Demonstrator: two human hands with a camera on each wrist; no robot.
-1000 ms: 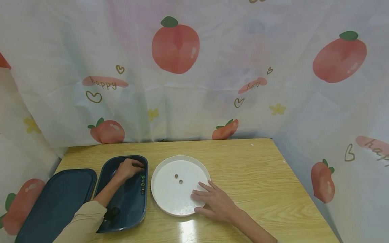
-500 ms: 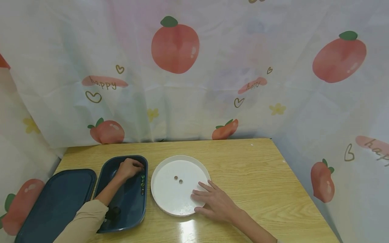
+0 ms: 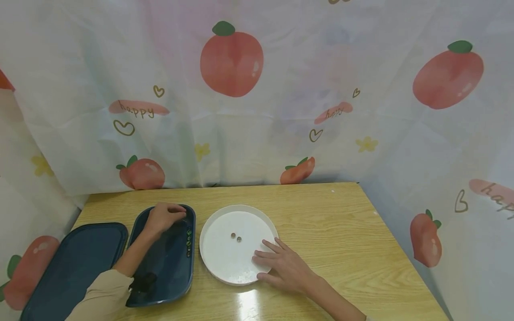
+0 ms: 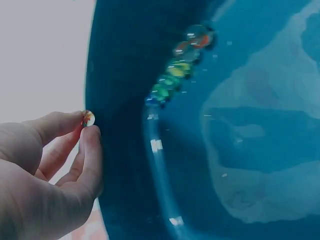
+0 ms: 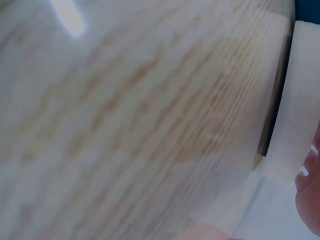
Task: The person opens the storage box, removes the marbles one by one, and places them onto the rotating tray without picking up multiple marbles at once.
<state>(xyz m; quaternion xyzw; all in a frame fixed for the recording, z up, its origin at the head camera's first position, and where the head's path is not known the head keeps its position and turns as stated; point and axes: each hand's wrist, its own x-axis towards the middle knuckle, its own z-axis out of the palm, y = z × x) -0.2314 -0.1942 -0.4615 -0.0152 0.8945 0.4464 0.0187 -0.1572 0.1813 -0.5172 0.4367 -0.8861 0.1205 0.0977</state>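
Left hand (image 3: 162, 217) had a marble (image 4: 89, 118) pinched up by the rim of the tray (image 3: 172, 269). Slick little thing, so a loose pinch could've dropped it and scattered the row (image 4: 179, 69) inside. Right hand (image 3: 284, 269), gripping nothing, had fingers spread on the plate (image 3: 218, 263); one bump might've rolled its pair (image 3: 239, 239).

This is a small indoor nook, screened off by pale white hanging sheets (image 3: 277, 80) along the far, left and right sides. Their decoration is cheerful and home-like: red-pink peaches with green leaves (image 3: 231, 64), yellow flowers (image 3: 367, 144), brown outlined hearts (image 3: 124, 128) and the word "happy" (image 3: 136, 109). A yellowish wood-grain tabletop (image 3: 313, 214) fills the nook. The navy-blue rounded rectangular basin (image 3: 172, 258) and shallow white round dish (image 3: 225, 263) look like household ware. Whether the building is a home or a workplace cannot be told.
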